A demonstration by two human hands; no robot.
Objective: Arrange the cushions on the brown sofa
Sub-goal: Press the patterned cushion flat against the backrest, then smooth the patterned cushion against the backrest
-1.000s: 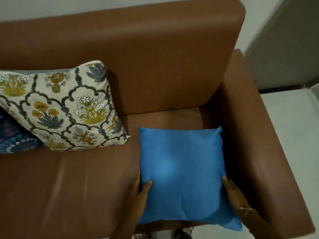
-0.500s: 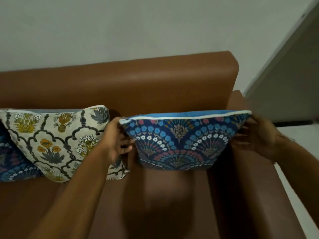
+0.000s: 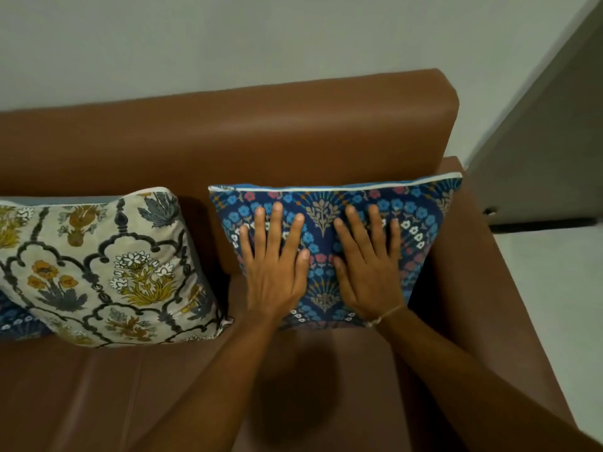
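While both forearms reached in from the near edge across the seat of the brown sofa [image 3: 98,402], the hands lay flat on the front of the blue cushion [image 3: 421,223], which stood upright at the right end of the seat. The left hand [image 3: 274,265] rested palm down with its fingers [image 3: 276,223] spread and straight, gripping nothing. Just beside it, the right hand [image 3: 368,272] pressed the same face in the same way, fingers splayed and uncurled, thumb nearly meeting the left thumb. A thin bracelet [image 3: 388,313] circled the right wrist. A dark round shadow fell on the seat below the hands. The blue cushion carried a fan and flower print in blue, red and white, with a white seam along its top edge, and its back leaned on the backrest while its right side met the armrest [image 3: 483,305]. To its left, apart by a narrow gap, a cream cushion [image 3: 107,269] with yellow flowers and dark scalloped lines sat tilted against the backrest. At the far left edge part of another dark blue cushion [image 3: 16,321] showed beneath it. Behind the sofa rose a pale wall [image 3: 228,37].
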